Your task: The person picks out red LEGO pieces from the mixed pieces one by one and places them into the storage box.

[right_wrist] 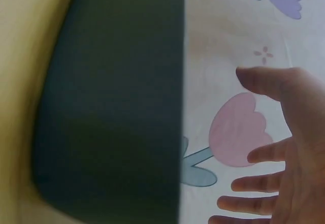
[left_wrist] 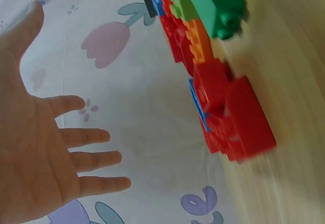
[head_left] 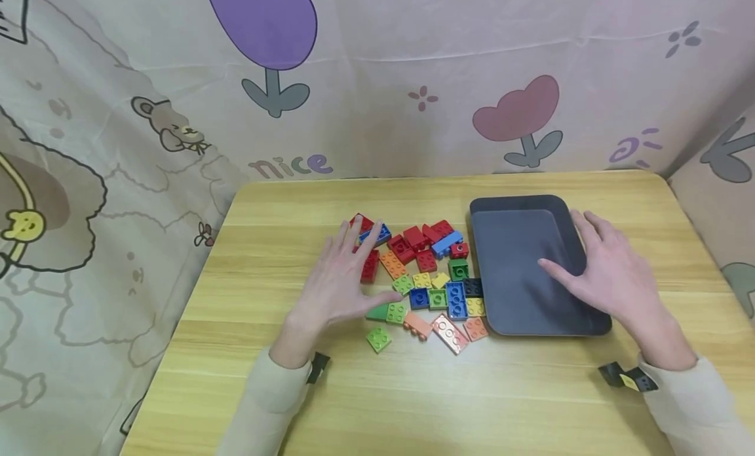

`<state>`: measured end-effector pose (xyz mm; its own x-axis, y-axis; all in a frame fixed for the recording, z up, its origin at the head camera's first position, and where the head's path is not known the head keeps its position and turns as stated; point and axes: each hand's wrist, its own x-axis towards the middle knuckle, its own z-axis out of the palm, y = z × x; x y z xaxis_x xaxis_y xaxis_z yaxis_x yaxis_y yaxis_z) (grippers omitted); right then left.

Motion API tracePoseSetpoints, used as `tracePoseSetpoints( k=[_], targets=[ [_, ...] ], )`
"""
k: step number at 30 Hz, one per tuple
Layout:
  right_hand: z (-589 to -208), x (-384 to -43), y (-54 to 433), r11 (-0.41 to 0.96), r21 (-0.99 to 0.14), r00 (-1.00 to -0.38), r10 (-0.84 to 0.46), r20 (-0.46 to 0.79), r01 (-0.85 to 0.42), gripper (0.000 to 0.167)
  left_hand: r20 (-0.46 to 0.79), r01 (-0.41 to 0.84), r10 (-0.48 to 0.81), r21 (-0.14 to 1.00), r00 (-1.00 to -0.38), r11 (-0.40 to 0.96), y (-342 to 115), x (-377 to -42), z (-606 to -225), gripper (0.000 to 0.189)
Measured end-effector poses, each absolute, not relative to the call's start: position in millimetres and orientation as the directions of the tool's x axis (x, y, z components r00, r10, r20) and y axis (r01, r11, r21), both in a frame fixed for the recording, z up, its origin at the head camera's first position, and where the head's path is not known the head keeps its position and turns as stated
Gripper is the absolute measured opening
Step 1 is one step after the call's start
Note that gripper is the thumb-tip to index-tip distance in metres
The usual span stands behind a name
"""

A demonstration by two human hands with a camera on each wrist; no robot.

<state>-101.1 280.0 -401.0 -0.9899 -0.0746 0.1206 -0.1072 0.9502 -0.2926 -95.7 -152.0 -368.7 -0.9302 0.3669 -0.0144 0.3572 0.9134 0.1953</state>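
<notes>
multicoloured studded plastic bricks [head_left: 438,299] beside a dark rectangular tray [head_left: 519,272]

on the wood-grain counter [head_left: 442,403], lime bricks [head_left: 379,339] and salmon ones [head_left: 450,333] lie nearest. left hand [head_left: 336,285], empty, fingers spread, is above the bricks' left edge; right hand [head_left: 619,272], likewise, above the tray's rim. yellow and blue bricks [head_left: 457,301] sit midway, mostly red ones [head_left: 415,238] farthest.

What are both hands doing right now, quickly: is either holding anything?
Left hand: open, fingers spread, holding nothing, near the toy bricks.
Right hand: open, holding nothing, at the right side of the dark tray.
</notes>
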Motion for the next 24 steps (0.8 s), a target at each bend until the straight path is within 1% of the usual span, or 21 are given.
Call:
tracePoseSetpoints(
  k=[3,6,9,13,20,24],
  targets=[
    [-403.0,-104.2,285.4,0.946,-0.310,-0.990,-0.059,0.126,-0.096,0.106,-0.017,0.353,0.365,0.211,-0.931,0.911,-158.1,-99.0,-369.0,0.121],
    [-405.4,-106.8,292.1,0.941,-0.332,-0.994,-0.033,0.100,-0.064,0.103,-0.021,0.351,0.365,0.224,-0.931,0.909,-164.3,-102.1,-368.2,0.118],
    [-407.8,-107.8,299.0,0.933,-0.358,-0.999,-0.003,0.054,-0.023,0.100,-0.029,0.352,0.367,0.222,-0.930,0.909,-169.8,-104.8,-367.8,0.116],
    [-409.2,-108.8,308.1,0.917,-0.398,-1.000,0.012,0.002,0.010,0.094,-0.059,0.321,0.342,0.230,-0.938,0.919,-176.5,-107.5,-368.1,0.112],
    [-409.1,-111.1,322.5,0.892,-0.449,-0.995,0.001,-0.103,0.048,0.085,-0.080,0.289,0.313,0.226,-0.946,0.930,-189.1,-114.6,-372.3,0.109],
    [-410.9,-112.4,327.6,0.873,-0.482,-0.986,-0.009,-0.169,0.075,0.082,-0.074,0.288,0.310,0.218,-0.948,0.932,-194.1,-117.4,-374.8,0.103]
  ],
)
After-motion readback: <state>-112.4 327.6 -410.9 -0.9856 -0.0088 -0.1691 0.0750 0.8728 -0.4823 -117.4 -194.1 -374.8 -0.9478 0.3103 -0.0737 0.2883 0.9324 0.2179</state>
